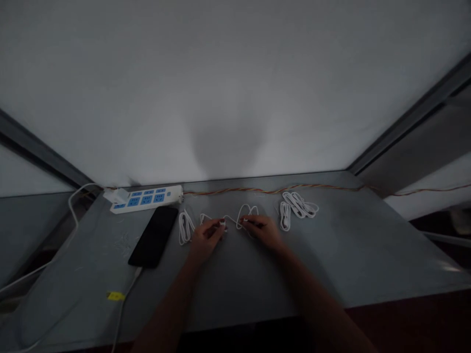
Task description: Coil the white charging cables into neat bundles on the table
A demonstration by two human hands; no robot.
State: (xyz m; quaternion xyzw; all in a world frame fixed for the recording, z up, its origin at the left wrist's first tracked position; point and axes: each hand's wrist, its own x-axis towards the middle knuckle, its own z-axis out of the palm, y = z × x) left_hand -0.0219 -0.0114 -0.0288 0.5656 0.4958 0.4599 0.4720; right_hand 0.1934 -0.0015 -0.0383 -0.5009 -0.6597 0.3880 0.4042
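My left hand (207,239) pinches one white end of a thin white cable (230,217) just above the grey table. A short way to the right, my right hand (264,230) closes its fingertips on another part of the same cable, which looks like its other end. Loops of the cable lie loosely on the table behind and between my hands. Left of my left hand rests a coiled white cable (186,227). Beyond my right hand lie more bundled white cables (300,205), with one smaller coil (284,215) beside them.
A black phone (153,238) with a white cord plugged in lies left. Behind it sits a white power strip (147,198) with blue sockets and a plugged-in adapter. A twisted orange wire (257,189) runs along the wall. A yellow tag (116,296) is near the front left.
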